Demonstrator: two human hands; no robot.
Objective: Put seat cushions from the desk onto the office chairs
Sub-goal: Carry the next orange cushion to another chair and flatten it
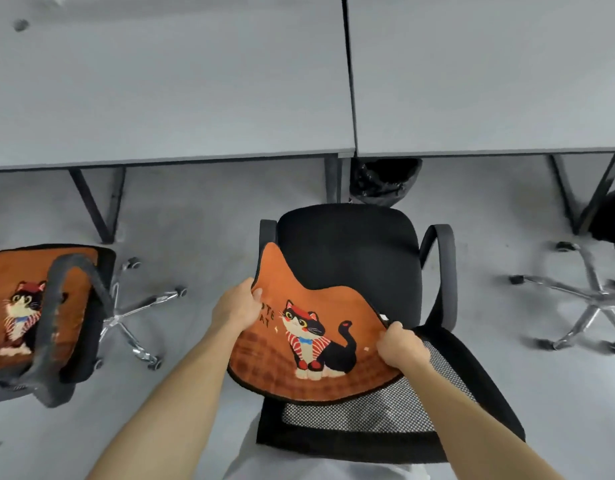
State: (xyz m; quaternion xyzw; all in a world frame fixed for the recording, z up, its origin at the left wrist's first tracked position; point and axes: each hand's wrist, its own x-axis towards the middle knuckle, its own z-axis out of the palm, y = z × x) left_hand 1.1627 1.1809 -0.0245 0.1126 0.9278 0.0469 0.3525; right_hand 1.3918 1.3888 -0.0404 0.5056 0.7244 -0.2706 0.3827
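An orange seat cushion (pixel 309 344) with a cartoon cat hangs bent over the black office chair (pixel 351 258) in front of me. My left hand (pixel 238 306) grips its left edge and my right hand (pixel 399 346) grips its right edge. The cushion's far edge sags toward the black seat, and its near part hides the top of the mesh backrest (pixel 361 410). At the far left, a second chair (pixel 74 306) carries an identical orange cat cushion (pixel 18 306) lying flat on its seat.
Two grey desks (pixel 195 81) stand side by side beyond the chairs, with a black bin (pixel 382 181) under their joint. A third chair's chrome wheeled base (pixel 590 306) is at the right. Grey floor lies between the chairs.
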